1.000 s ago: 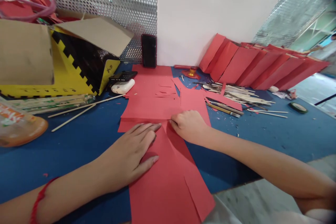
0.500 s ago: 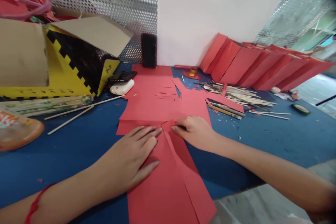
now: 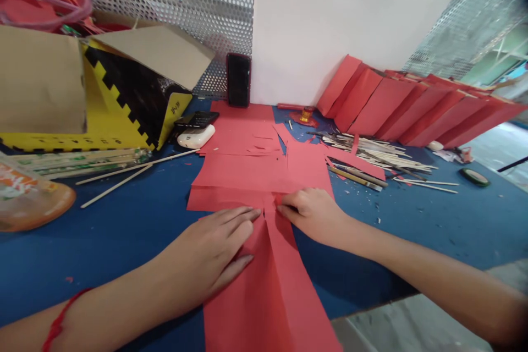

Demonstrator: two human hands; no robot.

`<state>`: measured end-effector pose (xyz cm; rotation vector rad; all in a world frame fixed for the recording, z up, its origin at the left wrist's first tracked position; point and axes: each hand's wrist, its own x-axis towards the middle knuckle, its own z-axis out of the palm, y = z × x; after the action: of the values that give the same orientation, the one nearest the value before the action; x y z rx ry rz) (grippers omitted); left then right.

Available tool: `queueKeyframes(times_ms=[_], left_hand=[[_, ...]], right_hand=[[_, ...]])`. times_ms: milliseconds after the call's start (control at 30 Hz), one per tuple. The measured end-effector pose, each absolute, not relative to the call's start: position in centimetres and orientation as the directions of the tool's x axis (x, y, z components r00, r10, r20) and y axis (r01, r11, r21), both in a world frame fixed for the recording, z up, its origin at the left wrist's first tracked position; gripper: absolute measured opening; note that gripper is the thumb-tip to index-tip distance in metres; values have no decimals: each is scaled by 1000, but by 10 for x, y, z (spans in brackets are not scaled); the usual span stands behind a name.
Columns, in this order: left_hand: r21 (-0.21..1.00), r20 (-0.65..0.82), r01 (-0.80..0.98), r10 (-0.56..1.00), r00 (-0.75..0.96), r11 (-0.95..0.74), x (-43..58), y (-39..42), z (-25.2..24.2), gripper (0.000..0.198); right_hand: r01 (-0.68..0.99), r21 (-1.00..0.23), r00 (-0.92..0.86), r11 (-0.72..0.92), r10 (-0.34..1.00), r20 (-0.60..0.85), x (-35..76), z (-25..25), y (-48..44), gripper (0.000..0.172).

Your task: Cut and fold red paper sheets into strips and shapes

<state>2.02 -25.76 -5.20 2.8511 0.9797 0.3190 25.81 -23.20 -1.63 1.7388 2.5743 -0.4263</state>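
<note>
A long sheet of red paper point(image 3: 247, 308) lies across the blue table mat point(image 3: 103, 253), running from under my hands toward me. My left hand point(image 3: 210, 247) rests flat on it, fingers spread a little, with a red thread around the wrist. My right hand point(image 3: 313, 217) has curled fingers pinching the paper at a narrow fold beside the left fingertips. Further red sheets with cut slits point(image 3: 243, 170) spread out beyond both hands. The fold under my right fingertips is partly hidden.
Folded red paper strips point(image 3: 412, 104) lean against a white board point(image 3: 330, 22) at the back right, above a pile of thin sticks point(image 3: 371, 154). A yellow-and-black box point(image 3: 119, 104), a black phone point(image 3: 238, 80) and a perforated metal panel point(image 3: 165, 0) stand at the back left.
Both hands have slid a little toward me along the paper. My right hand has moved down the narrow fold, and the paper's centre edge now lies straighter between my hands.
</note>
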Motion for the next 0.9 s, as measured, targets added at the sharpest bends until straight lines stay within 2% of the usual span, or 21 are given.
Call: queueKeyframes(times_ms=[100,200,333,433,600,767,900], left_hand=[[169,168,585,608,776,-793,20,-257,-50,41],[170,192,566,591,784,-806,17,-256,-47,37],[227,243,405,455,857,-885,12,-256,-43,33],[288,196,370,432,880,-883,11,-258,-42,39],[368,89,496,561,823,-786,13,-259,-47,75],[346,59,515,566,822,-784,14,-258,-50,72],[341,79,517,572,816,-785,15,-259,-51,68]], right_hand=[[902,-317,-353,293,923,-151,262,-18,-235,37],[866,-419,-373,274,911,-174,266,-21,-239,34],[826,-458,-395,328,917,-55,271,-25,-240,35],[830,-423,-389,365,921,30,273,-30,-237,35],[889,-322,-354,327,935,-28,270,-34,-233,35],[935,-180,-326,304,939,-109,264,-28,-234,36],[939,-114,-338,324,930,-146,262,-22,-232,34]])
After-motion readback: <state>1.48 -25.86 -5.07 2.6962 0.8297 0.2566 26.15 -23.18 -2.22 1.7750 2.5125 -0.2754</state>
